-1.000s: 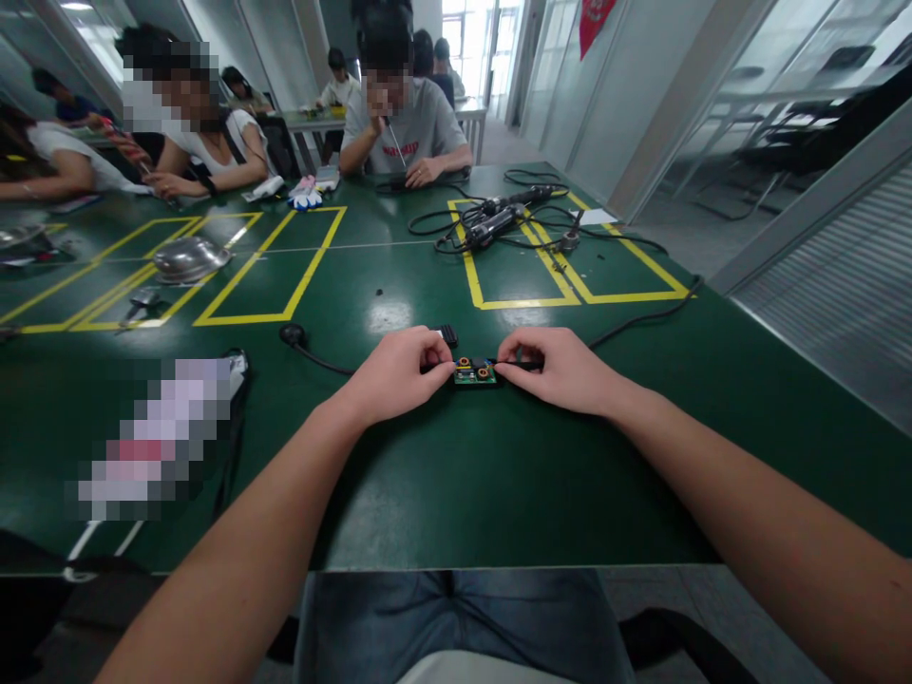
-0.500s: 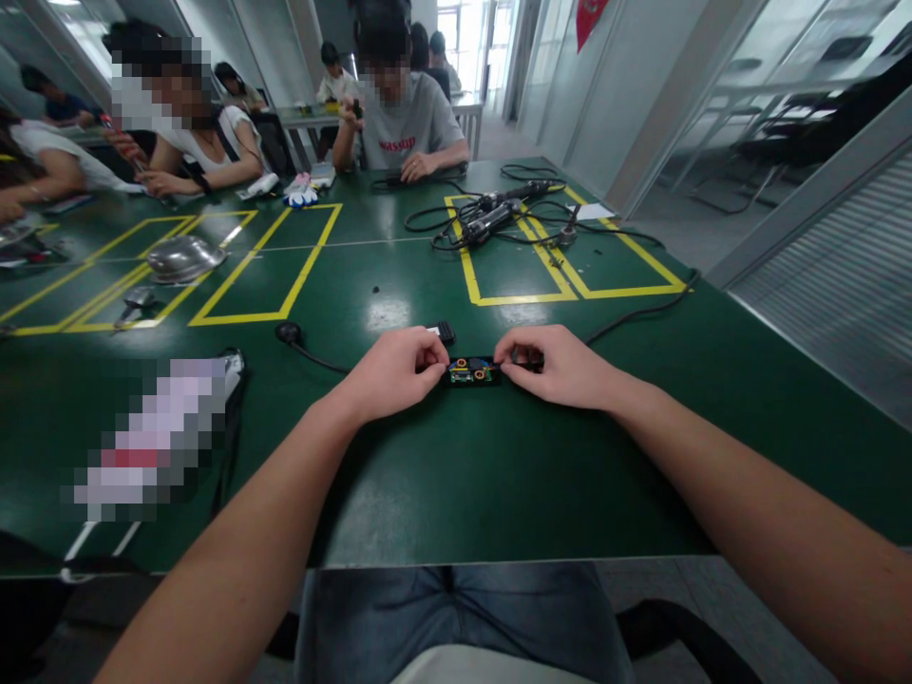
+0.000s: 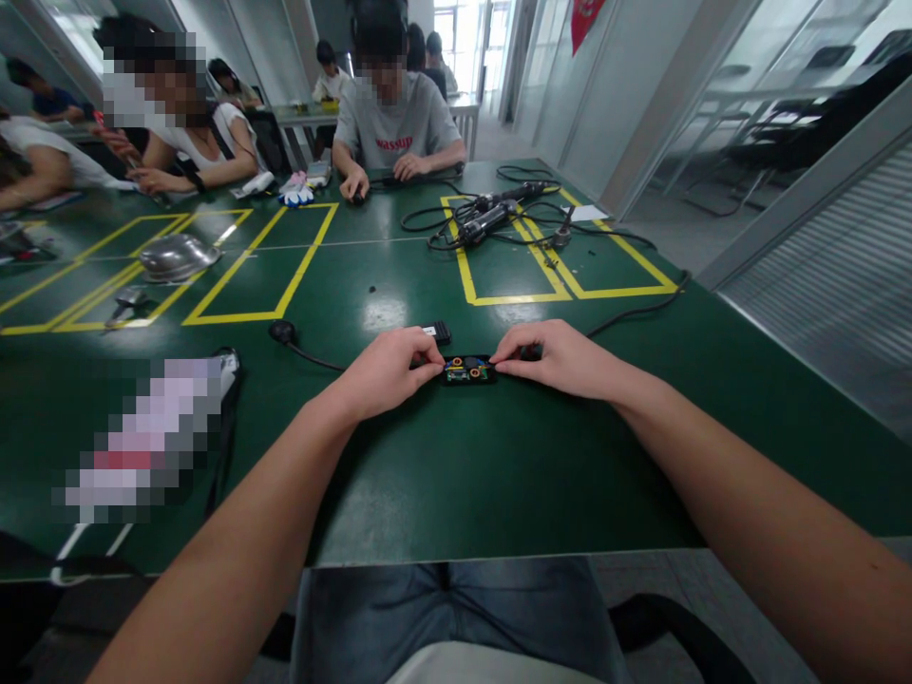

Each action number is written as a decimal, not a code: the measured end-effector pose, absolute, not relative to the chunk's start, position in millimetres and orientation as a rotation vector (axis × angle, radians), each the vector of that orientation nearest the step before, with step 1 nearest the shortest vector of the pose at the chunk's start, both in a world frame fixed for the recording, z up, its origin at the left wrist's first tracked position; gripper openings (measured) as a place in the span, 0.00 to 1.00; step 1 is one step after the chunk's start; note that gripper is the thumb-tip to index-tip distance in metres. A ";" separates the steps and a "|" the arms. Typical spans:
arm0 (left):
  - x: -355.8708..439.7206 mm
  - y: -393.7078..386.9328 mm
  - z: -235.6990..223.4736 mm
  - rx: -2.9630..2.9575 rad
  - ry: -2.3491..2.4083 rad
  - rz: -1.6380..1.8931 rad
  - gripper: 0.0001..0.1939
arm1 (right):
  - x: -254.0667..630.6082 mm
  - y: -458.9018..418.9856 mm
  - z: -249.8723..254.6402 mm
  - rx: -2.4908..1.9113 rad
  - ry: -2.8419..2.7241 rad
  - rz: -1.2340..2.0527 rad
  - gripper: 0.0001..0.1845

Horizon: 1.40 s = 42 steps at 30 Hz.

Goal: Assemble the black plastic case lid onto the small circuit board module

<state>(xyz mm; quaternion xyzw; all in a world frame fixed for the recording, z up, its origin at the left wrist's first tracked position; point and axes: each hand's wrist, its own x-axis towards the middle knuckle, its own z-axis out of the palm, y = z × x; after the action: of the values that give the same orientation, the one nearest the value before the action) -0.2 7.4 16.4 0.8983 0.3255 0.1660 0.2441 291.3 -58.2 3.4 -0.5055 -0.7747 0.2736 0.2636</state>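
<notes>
Head view: circuit board [image 3: 459,373] sits inside uncovered black case [image 3: 470,382]; left hand [image 3: 389,372] and right hand [image 3: 566,361] pinch beside it, grip unclear.

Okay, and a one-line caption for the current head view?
Left hand and right hand at either end of a small black case with exposed electronics, on a green table.

Shared workshop room, long green table [image 3: 499,475] marked with yellow tape [image 3: 523,301], seated co-workers [image 3: 399,123]
</notes>
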 end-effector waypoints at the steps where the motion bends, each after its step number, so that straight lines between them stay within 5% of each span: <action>1: -0.3 7.8 16.2 2.456 0.889 0.447 0.06 | 291.5 -57.9 3.4 -1.369 -2.092 0.742 0.08; 30: -3.7 10.5 19.5 2.374 0.956 0.405 0.05 | 288.8 -54.7 2.4 -1.392 -2.004 0.870 0.13; 42: -9.0 20.8 4.7 2.580 1.161 0.685 0.19 | 294.9 -55.9 5.0 -1.439 -2.041 0.824 0.11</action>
<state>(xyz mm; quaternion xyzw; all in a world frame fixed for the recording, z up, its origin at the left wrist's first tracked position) -9.0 20.8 4.7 0.8804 0.3963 0.2338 0.1148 294.9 -55.9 5.0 -0.5292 -0.7510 0.3030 0.2531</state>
